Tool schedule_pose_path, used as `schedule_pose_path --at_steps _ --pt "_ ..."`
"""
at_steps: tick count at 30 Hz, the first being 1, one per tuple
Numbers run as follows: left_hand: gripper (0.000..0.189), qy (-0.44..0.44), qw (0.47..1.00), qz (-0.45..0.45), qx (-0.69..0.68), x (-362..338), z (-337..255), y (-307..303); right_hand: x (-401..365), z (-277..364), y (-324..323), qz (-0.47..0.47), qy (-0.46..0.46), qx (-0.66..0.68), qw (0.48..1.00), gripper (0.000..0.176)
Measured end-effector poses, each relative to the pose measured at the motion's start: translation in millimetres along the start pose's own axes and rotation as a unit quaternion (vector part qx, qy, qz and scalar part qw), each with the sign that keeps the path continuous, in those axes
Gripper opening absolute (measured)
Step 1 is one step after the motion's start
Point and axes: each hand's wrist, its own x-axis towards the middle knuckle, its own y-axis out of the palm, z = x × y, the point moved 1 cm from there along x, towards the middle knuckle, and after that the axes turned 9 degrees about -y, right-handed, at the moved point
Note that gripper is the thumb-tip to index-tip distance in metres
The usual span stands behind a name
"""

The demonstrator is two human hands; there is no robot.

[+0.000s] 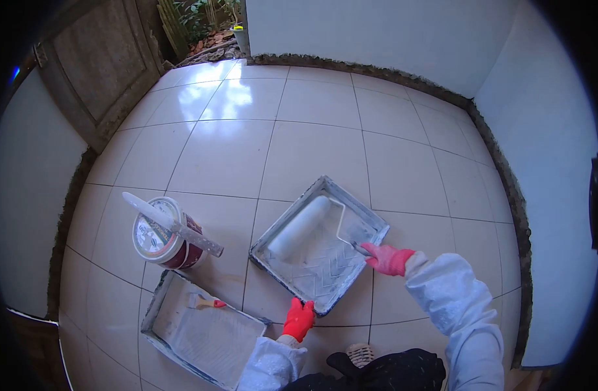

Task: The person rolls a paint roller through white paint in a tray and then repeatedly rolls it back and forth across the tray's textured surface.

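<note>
My right hand (388,259), in a pink glove, is closed around the handle of a paint roller (301,228). The roller's white sleeve lies in the upper left part of a paint tray (372,225) that has a ribbed, paint-smeared floor. At the tray's near corner, my left hand (299,319) in a red glove grips the rim. Left of it, a second paint tray (157,326) holds a small paintbrush (207,302) with a red-tipped handle. Behind that tray stands a lidded paint bucket (189,253) with a long paint-spattered stick (172,223) across its top.
Pale tiles (318,153) cover the floor. A white wall (377,39) with a rough, unpainted lower edge runs along the back, and another (540,130) along the right. A wooden door (93,62) stands at the upper left, beside an opening with plants (201,23).
</note>
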Motion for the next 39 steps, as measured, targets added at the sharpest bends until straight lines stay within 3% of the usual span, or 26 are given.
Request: schedule_pose_path --at_steps 4,8,15,19,24,30,36,39 --pt "0.021 -0.007 1.000 0.004 -0.009 2 2 1 -71 -6 -19 0.068 0.041 -0.005 0.997 0.038" --pt "0.022 -0.010 1.000 0.002 0.003 7 5 1 -90 0 -34 0.108 0.080 -0.027 0.991 0.037" --pt "0.022 0.004 1.000 0.020 -0.020 7 6 1 3 29 -17 0.026 0.039 0.008 0.999 0.040" --pt "0.021 0.009 1.000 0.005 -0.028 8 12 2 2 14 -3 0.012 0.021 0.007 1.000 0.041" --pt "0.021 -0.001 0.999 0.006 -0.037 5 7 3 -82 -11 -3 0.043 0.052 -0.011 0.998 0.037" --pt "0.023 -0.005 1.000 0.011 -0.013 4 4 1 -85 34 -14 0.078 0.167 0.064 0.981 0.032" --pt "0.026 0.014 1.000 0.007 -0.015 1 8 0 -43 20 17 -0.115 -0.003 0.149 0.982 0.030" --pt "0.026 0.016 1.000 -0.011 0.022 8 12 2 -24 6 24 -0.158 -0.052 0.092 0.982 0.031"
